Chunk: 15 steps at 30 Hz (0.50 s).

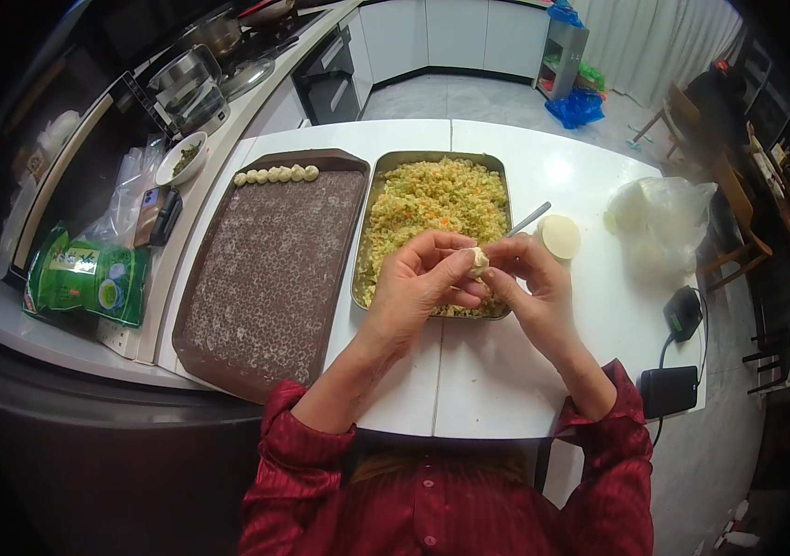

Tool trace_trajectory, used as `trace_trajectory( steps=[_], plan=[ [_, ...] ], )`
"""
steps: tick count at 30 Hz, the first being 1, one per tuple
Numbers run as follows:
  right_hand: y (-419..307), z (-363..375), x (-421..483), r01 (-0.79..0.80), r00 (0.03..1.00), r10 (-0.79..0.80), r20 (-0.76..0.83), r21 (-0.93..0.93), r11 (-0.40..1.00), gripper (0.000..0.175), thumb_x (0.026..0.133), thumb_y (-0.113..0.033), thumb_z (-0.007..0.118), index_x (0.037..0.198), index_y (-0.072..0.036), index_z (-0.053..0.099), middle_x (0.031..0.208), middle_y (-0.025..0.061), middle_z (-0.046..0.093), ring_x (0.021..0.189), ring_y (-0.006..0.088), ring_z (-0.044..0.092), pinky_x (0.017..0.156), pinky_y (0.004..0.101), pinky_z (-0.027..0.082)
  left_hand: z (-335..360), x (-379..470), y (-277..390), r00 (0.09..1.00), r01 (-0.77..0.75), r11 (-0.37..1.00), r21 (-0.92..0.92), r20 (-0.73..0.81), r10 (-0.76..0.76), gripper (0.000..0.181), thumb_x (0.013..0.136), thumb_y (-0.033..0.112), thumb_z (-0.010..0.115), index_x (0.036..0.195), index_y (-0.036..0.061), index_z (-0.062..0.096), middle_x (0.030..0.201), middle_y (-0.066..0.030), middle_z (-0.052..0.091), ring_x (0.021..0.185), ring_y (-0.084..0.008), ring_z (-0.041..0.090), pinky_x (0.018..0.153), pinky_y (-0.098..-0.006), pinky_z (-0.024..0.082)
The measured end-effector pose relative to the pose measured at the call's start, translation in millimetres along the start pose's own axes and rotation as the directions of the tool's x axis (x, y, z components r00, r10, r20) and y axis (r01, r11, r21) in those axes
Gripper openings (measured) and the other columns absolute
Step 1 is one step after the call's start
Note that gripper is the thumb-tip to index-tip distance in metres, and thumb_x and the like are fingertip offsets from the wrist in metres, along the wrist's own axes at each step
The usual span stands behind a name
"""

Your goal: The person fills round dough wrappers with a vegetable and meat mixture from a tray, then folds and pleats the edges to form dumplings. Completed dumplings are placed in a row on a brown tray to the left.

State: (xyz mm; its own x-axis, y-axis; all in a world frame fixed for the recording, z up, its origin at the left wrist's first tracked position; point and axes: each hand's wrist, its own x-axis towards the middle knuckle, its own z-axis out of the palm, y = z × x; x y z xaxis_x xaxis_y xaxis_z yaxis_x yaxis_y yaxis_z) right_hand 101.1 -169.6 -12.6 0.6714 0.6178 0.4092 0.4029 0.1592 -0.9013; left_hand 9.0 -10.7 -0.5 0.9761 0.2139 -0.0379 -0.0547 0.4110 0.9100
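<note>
Between the fingertips of my left hand [417, 285] and my right hand [533, 288] is a small pale dumpling [478, 263], pinched from both sides. Both hands hover over the near part of a metal tray [361, 306] filled with chopped vegetable filling [440, 191] with green, yellow and orange bits. A grey utensil handle [530, 217] sticks out past that tray's right rim. Just beyond my right hand lies a stack of round dough wrappers [562, 236]. To the left, a brown tray [263, 278] dusted with white powder carries a row of several finished dumplings [277, 174] along its far edge.
A clear plastic bag [666, 222] and black devices with a cable [670, 391] occupy the table's right side. On the left counter are a green packet [89, 278], a phone [151, 208], a white bowl of greens [183, 158] and a glass pitcher [190, 90]. Chairs [736, 215] stand at right.
</note>
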Motion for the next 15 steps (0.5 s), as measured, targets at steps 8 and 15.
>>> trace_trajectory(
  steps=[8,15],
  plan=[
    [3.4,-0.3,-1.9,-0.001,0.999,0.002,-0.037,0.024,1.000,0.020,0.092,-0.005,0.067,0.111,-0.001,0.061,0.097,0.0030,0.064,0.085,0.0080,0.062,0.074,0.0233,0.049,1.3,1.3,-1.2,1.000,0.011,0.999,-0.030,-0.017,-0.011,0.025,0.096,0.014,0.063,0.117,-0.0010,0.063,0.103,-0.0080,0.069,0.086,-0.0138,0.068,0.074,-0.0258,0.059],
    [6.8,2.4,-4.5,-0.036,0.998,0.040,-0.042,0.089,0.995,0.018,0.094,-0.004,0.063,0.111,0.000,0.059,0.100,0.0040,0.065,0.088,0.0094,0.065,0.078,0.0245,0.051,-1.4,0.6,-2.9,0.999,-0.021,1.000,0.005,-0.034,0.021,0.026,0.096,0.013,0.063,0.117,-0.0006,0.061,0.102,-0.0091,0.069,0.089,-0.0161,0.069,0.075,-0.0275,0.060]
  ],
)
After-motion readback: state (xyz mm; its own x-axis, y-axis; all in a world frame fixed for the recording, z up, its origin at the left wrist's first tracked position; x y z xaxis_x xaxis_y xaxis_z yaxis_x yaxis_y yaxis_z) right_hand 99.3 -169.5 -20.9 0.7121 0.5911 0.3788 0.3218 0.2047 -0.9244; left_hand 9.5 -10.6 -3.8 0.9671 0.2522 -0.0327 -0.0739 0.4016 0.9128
